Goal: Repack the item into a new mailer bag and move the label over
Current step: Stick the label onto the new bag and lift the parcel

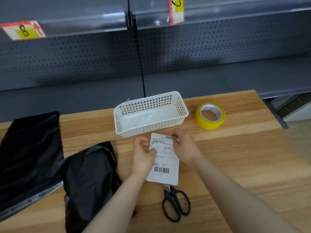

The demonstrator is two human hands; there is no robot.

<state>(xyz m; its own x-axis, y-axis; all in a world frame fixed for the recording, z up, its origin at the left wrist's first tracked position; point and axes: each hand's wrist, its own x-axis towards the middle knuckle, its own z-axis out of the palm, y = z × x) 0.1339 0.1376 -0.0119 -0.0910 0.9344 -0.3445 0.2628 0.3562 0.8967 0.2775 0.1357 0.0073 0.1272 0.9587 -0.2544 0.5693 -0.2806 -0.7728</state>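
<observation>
Label (165,163) hangs above the worktop's (235,157) middle, pinched at its upper edge by left hand (143,153) and right hand (184,146); two black mailer bags (89,179) lie toward the left edge.

Left hand (143,154), right hand (184,147), both forearms bare.

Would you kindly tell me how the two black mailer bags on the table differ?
The left mailer bag lies flat and smooth; the crumpled mailer bag is wrinkled and puffed up. The left mailer bag runs out of view at left; the crumpled mailer bag sits nearer the scissors. Both are black plastic on the wooden table.
</observation>
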